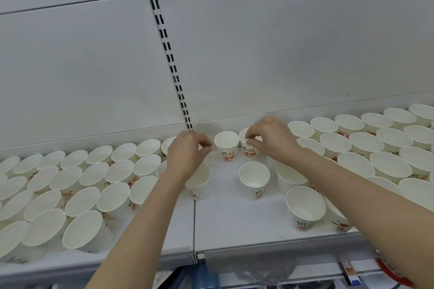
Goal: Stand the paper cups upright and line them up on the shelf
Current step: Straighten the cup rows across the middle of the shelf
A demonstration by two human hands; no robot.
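Paper cups all upright, mouths up, on the white shelf [234,225]. Back-row cup [226,145] stands free against the back panel [281,54], red print facing out. Just to its right, a second back-row cup [250,150] — right hand [272,138] pinches its rim, thumb and forefinger curled over the near edge. Left hand [187,150] is curled at the same row, fingertips pressed together over something mostly hidden by the hand; cannot tell whether it grips a cup there. Below the left wrist a cup [199,183] stands at the seam between two shelf boards, partly covered by the forearm. A lone cup [254,179] sits in the bare middle patch, apart from its neighbours. Front right cup [305,206] stands near the shelf edge, close beside the right forearm.

Left block of cups [70,190] — packed rows, touching. Right block [375,145] likewise, rows running to the frame edge. Slotted upright [164,37] runs down the back panel to the shelf. Clear plastic wrap [253,272] shows below the shelf lip.
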